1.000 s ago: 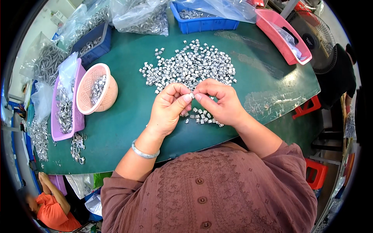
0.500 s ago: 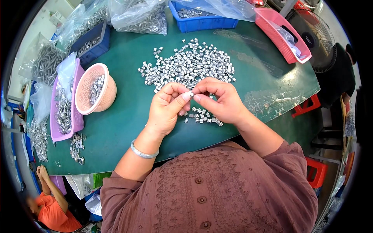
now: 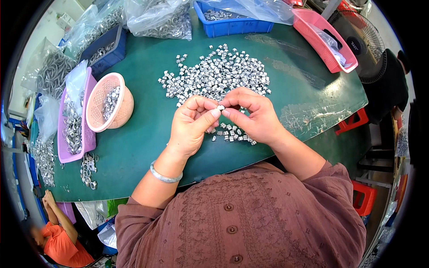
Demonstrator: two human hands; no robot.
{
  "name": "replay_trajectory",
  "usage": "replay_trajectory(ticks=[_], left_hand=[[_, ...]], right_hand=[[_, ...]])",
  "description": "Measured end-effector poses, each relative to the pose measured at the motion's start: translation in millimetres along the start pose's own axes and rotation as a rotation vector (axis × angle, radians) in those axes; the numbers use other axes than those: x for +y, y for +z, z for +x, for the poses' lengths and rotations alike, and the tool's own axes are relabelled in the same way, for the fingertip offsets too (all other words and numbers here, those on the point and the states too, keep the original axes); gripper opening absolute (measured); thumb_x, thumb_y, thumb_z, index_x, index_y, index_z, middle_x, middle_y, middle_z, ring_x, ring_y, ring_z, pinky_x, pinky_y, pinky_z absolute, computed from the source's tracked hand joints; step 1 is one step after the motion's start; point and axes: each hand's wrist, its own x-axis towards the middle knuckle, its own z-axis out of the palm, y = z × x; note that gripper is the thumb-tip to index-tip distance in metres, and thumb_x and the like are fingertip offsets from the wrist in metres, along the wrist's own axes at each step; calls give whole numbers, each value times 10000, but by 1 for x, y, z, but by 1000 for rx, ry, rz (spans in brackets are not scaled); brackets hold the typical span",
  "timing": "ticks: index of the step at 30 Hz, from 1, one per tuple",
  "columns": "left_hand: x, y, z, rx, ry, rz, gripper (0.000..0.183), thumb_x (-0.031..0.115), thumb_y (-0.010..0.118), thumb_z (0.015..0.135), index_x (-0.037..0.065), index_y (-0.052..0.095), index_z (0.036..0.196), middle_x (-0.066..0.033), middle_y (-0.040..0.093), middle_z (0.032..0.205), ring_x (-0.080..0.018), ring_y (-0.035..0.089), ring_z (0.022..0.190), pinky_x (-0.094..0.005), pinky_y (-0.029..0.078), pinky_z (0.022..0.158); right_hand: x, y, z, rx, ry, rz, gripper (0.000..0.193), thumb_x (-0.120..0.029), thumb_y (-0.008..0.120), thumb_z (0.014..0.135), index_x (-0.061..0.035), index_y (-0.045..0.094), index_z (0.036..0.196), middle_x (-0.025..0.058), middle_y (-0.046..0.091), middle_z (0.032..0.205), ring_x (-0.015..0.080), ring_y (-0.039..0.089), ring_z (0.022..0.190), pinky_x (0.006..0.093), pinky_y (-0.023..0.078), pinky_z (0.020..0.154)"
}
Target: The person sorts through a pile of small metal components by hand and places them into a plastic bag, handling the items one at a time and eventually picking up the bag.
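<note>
Between the fingertips of both hands sits a small silvery metal piece [image 3: 220,107], too small to make out fully. My left hand [image 3: 193,124] pinches it from the left with thumb and forefinger, the other fingers curled in. From the right, my right hand [image 3: 254,117] pinches the same piece with thumb and forefinger. Just beyond the hands spreads a heap of small silvery metal pieces [image 3: 223,71] on the green table [image 3: 152,138]. A smaller group of loose pieces [image 3: 234,134] lies near and below my right hand.
Left stand a peach basket [image 3: 127,107] and a purple basket [image 3: 90,138], both holding metal parts. Loose metal rings [image 3: 88,169] lie nearby. Blue bins [image 3: 237,28], bags of parts [image 3: 165,22] and a pink basket [image 3: 321,49] line the far side. A person in orange [image 3: 67,243] sits lower left.
The metal piece between my fingertips has turned slightly and shows more of its bright face. Both hands stay in nearly the same place.
</note>
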Motion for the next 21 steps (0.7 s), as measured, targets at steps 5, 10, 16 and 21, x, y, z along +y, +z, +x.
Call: replay_trajectory(ticks=[5, 10, 16, 21], left_hand=[[0, 0, -1, 3, 7, -9, 95, 22, 673, 907, 40, 605, 971, -41, 648, 932, -76, 583, 705, -210, 447, 581], [1, 1, -1, 5, 5, -1, 98, 18, 678, 903, 42, 606, 966, -36, 648, 954, -66, 579, 722, -208, 457, 595], [2, 2, -1, -4, 0, -4, 113, 9, 681, 898, 47, 604, 972, -25, 647, 956, -55, 571, 732, -200, 460, 606], [1, 0, -2, 0, 6, 11, 136, 4, 679, 897, 48, 596, 995, -20, 641, 946, -53, 573, 742, -200, 467, 619]], right_hand=[[-1, 0, 0, 14, -27, -27, 150, 23, 681, 844, -4, 701, 990, 79, 653, 927, 162, 643, 841, 280, 516, 736], [-2, 0, -1, 7, 6, 4, 137, 7, 686, 852, -9, 704, 987, 67, 652, 922, 151, 637, 833, 272, 511, 730], [-1, 1, -2, 10, 63, 78, 145, -12, 697, 856, -17, 712, 1000, 55, 650, 917, 128, 626, 809, 263, 500, 708], [3, 1, -3, 10, 96, 119, 161, -18, 702, 854, -19, 720, 1014, 56, 657, 922, 125, 624, 807, 255, 494, 711]])
